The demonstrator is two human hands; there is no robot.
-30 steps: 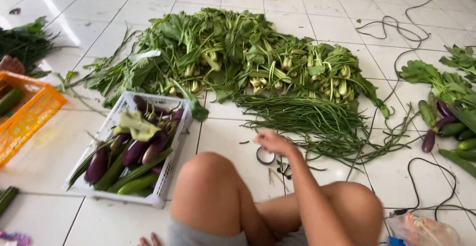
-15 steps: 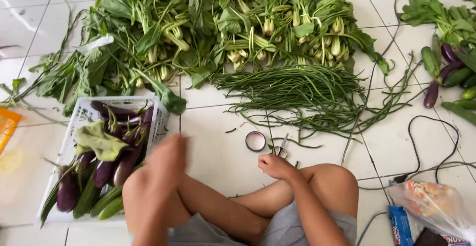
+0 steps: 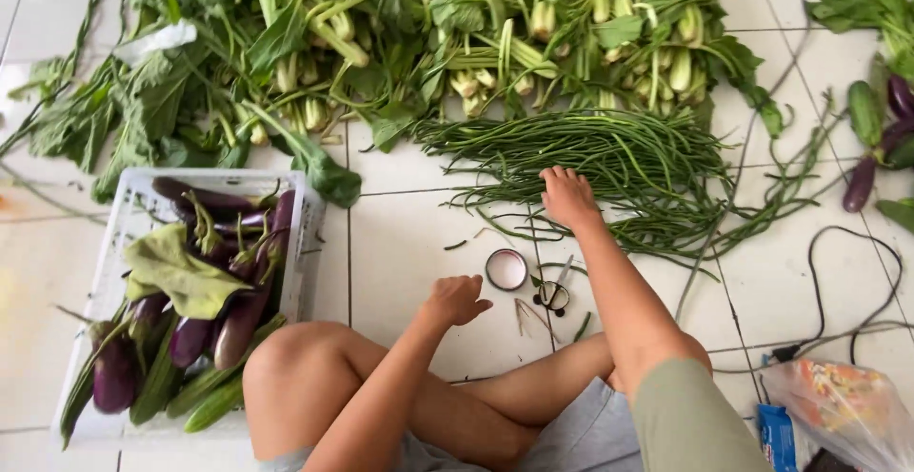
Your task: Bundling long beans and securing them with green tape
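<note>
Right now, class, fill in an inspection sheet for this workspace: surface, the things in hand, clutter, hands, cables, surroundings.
Surface: white tiled floor, person sits cross-legged on it.
Things in hand: pile of long beans; the right hand rests on its near edge.
Clutter: small round tape roll, scissors, loose bean bits beside them.
Hands: right hand on the beans; left hand loosely curled, empty, near the tape roll.
Cables: black cable loops on the floor to the right.
Surroundings: leafy greens behind; white crate of eggplants and cucumbers left; plastic bag right.
</note>
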